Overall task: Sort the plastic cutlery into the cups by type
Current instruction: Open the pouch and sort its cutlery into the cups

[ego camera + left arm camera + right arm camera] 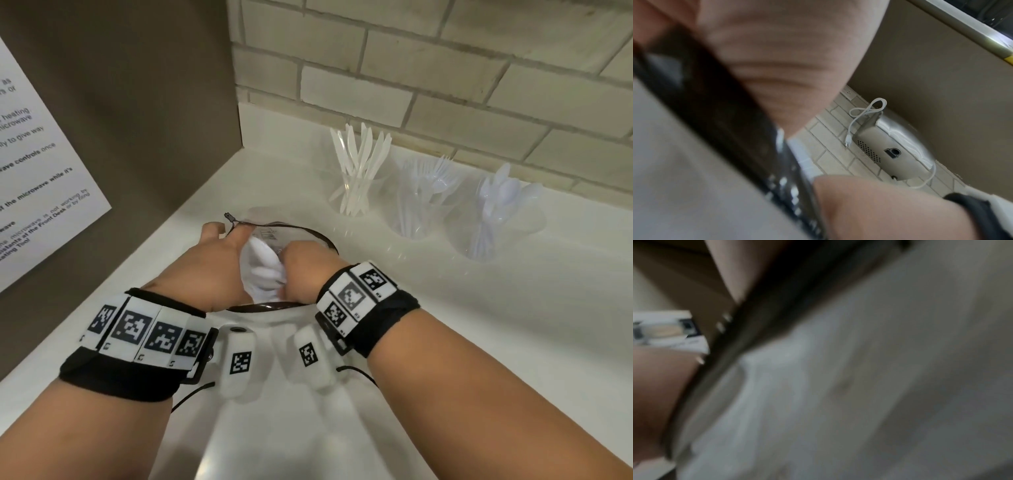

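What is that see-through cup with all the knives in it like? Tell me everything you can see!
The cup of knives is clear plastic, so the handles show through its wall. It stands upright on the white counter, close to the brick wall, leftmost of three cups in a row. It holds a bunch of white plastic knives, handles down and blades up, fanning out above the rim. No hand touches it, and a gap separates it from the cup of forks.

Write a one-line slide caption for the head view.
Both hands gather white cutlery from a bowl beside three sorted cups.
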Demonstrator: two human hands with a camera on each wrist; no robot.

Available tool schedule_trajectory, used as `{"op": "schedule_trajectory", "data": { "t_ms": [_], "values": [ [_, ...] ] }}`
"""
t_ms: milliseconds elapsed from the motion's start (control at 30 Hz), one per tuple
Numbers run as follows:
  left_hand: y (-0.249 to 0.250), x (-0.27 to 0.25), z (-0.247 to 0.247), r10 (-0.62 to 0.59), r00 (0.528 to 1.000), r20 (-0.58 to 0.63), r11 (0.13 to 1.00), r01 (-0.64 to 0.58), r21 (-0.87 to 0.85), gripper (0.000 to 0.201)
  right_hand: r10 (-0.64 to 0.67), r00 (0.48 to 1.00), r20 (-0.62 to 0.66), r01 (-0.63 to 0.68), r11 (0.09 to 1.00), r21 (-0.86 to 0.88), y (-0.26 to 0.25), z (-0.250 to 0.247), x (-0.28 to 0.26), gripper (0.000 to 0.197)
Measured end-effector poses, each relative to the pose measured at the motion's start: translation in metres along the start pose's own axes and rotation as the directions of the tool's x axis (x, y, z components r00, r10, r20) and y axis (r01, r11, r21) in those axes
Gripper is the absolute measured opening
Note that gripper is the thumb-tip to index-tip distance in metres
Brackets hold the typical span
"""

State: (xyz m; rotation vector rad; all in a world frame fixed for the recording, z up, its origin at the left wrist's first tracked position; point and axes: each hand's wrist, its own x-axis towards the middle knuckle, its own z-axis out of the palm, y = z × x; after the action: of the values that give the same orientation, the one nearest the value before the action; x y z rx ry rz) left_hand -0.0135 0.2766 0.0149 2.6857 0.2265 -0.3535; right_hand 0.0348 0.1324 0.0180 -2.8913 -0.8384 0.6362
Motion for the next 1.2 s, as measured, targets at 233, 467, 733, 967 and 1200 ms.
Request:
{"op": "schedule_trajectory", "data": {
  "t_ms": [233,467,733,967,1200],
  "values": [
    [-0.004,0.001,-0.007,-0.066,0.998,-0.009,0.997,0.066,-0.051,0.088,-0.153,0.988,0.010,0.149,0.972,0.184,0.019,-0.010,-0.014,0.041],
    [-0.004,0.004,-0.022,-0.128,0.987,-0.100,0.991,0.124,-0.044,0.080,-0.211,0.969,-0.126,0.246,0.827,0.505,0.028,-0.014,-0.028,0.033],
    [0.000,0.001,-0.028,-0.035,0.993,-0.111,0.991,0.048,0.124,0.076,-0.038,0.893,-0.448,0.427,0.383,0.819,0.026,-0.017,-0.021,0.018],
    [-0.029,0.008,-0.062,-0.240,0.943,-0.230,0.958,0.269,0.104,0.064,0.180,0.808,-0.561,0.588,-0.312,0.747,0.034,-0.055,-0.031,0.023],
    [0.036,-0.026,-0.049,0.137,0.814,-0.564,0.433,-0.561,-0.705,0.021,0.194,0.763,-0.617,0.646,-0.264,0.716,0.043,-0.070,-0.038,0.016]
  ]
}}
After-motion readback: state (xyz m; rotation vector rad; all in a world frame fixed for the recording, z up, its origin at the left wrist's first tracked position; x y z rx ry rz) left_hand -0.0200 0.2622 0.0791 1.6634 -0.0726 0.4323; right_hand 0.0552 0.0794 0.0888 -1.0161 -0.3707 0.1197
